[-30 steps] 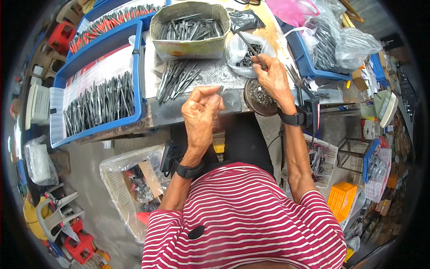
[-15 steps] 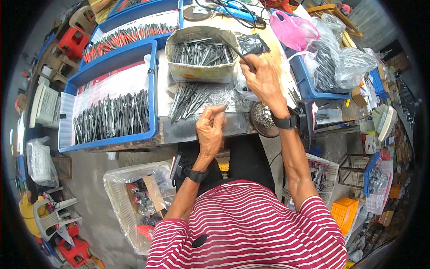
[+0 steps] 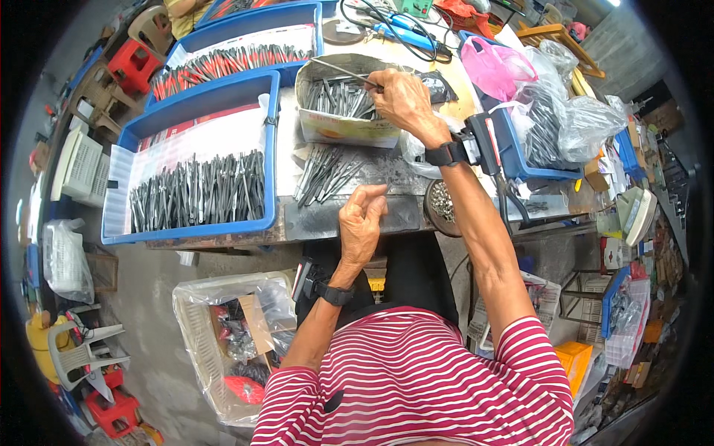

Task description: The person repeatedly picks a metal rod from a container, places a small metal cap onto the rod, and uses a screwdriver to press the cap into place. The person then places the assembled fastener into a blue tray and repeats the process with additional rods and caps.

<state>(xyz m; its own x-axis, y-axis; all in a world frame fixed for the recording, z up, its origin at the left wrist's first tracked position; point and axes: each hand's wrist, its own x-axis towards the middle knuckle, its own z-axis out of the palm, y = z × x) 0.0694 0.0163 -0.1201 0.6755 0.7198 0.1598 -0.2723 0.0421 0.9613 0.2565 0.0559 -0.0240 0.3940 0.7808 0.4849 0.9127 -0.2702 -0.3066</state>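
My right hand (image 3: 403,101) is closed on one end of a slim dark metal tool (image 3: 338,72), possibly tweezers. The tool slants up and left across an open cardboard box (image 3: 349,131) that holds several slim metal pieces (image 3: 335,99). My left hand (image 3: 361,223) hovers over the near edge of the work table, thumb and forefinger curled together. Whatever is between its fingertips, if anything, is too small to make out. Beside it, a loose bunch of thin metal pieces (image 3: 324,175) lies on the table in front of the box.
At the left, a blue tray (image 3: 272,171) holds rows of dark slim tools; another behind it (image 3: 317,37) has red-and-dark ones. A round dish of small metal parts (image 3: 442,202) sits under my right forearm. Plastic bags (image 3: 587,111) fill a blue tray at right.
My right hand has moved left to above the box, and the tool in it now points up and left. My left hand has shifted slightly right and down in the view.
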